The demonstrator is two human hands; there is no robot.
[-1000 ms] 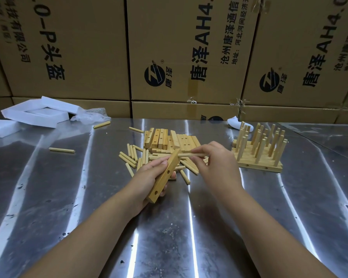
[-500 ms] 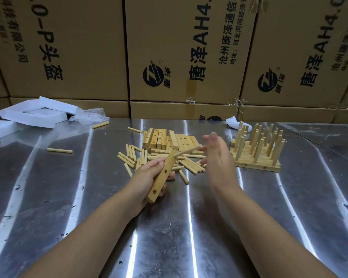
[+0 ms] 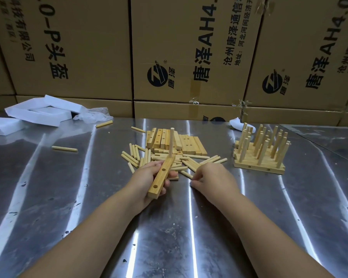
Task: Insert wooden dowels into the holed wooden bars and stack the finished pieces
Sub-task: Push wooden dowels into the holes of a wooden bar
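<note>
My left hand [image 3: 149, 178] grips a holed wooden bar [image 3: 162, 176], tilted with its far end up. One dowel [image 3: 171, 141] stands upright in the bar's far hole; two nearer holes show. My right hand [image 3: 211, 178] lies low over the near edge of the loose dowel pile [image 3: 163, 159], fingers curled at a dowel [image 3: 186, 174]; whether it grips the dowel is unclear. Behind the pile lies a heap of bare holed bars [image 3: 177, 142]. At the right stands the stack of finished pieces [image 3: 259, 153], dowels pointing up.
Stray dowels lie on the metal table at the left [image 3: 64, 148] and far left back [image 3: 103, 124]. White foam pieces [image 3: 38, 113] and crumpled plastic [image 3: 92, 115] sit at the back left. Cardboard boxes [image 3: 189, 53] wall off the table's far edge.
My right hand pushed a dowel into the bar's far hole, let go, and dropped down to the dowel pile. The bar now carries an upright dowel.
</note>
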